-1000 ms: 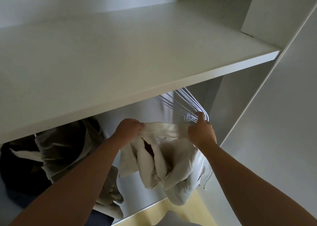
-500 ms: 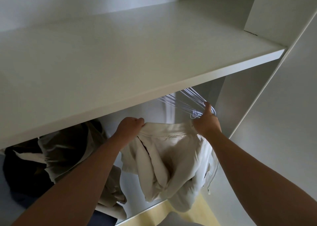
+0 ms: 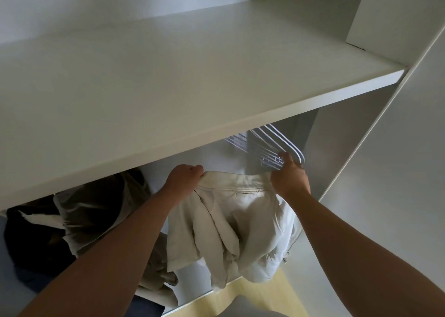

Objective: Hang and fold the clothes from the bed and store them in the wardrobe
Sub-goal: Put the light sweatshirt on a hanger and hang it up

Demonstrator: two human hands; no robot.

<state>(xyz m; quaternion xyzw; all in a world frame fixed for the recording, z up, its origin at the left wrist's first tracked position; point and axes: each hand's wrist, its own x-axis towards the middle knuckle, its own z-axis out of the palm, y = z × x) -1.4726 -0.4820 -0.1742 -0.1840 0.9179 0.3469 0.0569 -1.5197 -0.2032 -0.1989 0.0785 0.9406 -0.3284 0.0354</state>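
Clearly, the left hand (image 3: 184, 178) and right hand (image 3: 290, 177) are gripping the jacket (image 3: 236, 218) by its collar, holding it spread beside the hangers (image 3: 272, 148), likely for hanging

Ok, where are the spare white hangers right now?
Head view: the white hangers hang under the shelf, right of centre, just above the right hand gripping the cream jacket.

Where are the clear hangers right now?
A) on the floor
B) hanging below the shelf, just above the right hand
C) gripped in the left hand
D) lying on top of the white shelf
B: the clear hangers hang under the white shelf, right above the right hand, which grips the cream jacket by one end of its collar; the left hand grips the other end.
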